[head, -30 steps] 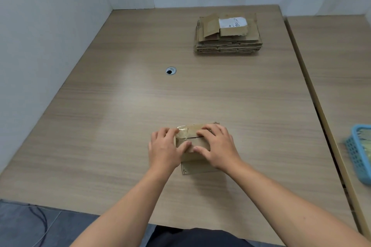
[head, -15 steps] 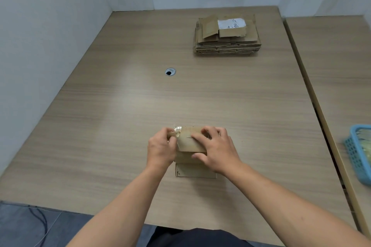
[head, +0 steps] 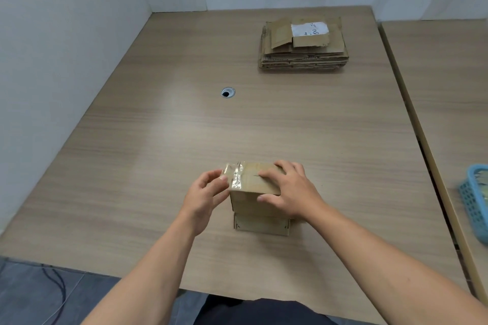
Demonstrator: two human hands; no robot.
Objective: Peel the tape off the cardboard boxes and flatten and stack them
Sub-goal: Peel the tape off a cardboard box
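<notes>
A small brown cardboard box [head: 253, 203] stands near the table's front edge, one bottom flap lying open toward me. Clear tape [head: 235, 176] lies across the left end of its top and lifts at the corner. My left hand [head: 204, 198] is at the box's left side and pinches the lifted tape end with thumb and fingertips. My right hand [head: 287, 190] holds the box from the right, fingers over the top and thumb on the near face. A stack of flattened boxes [head: 303, 46] with a white label lies at the far right of the table.
The wooden table [head: 158, 153] has a round cable hole [head: 227, 92] left of centre. White walls close the left and far sides. A second table adjoins on the right and carries a blue plastic basket [head: 475, 198] at the frame's edge.
The box has been tipped upright from lying under both hands. My left hand has gone to the left end and lifted the tape corner; my right hand shifted onto the top.
</notes>
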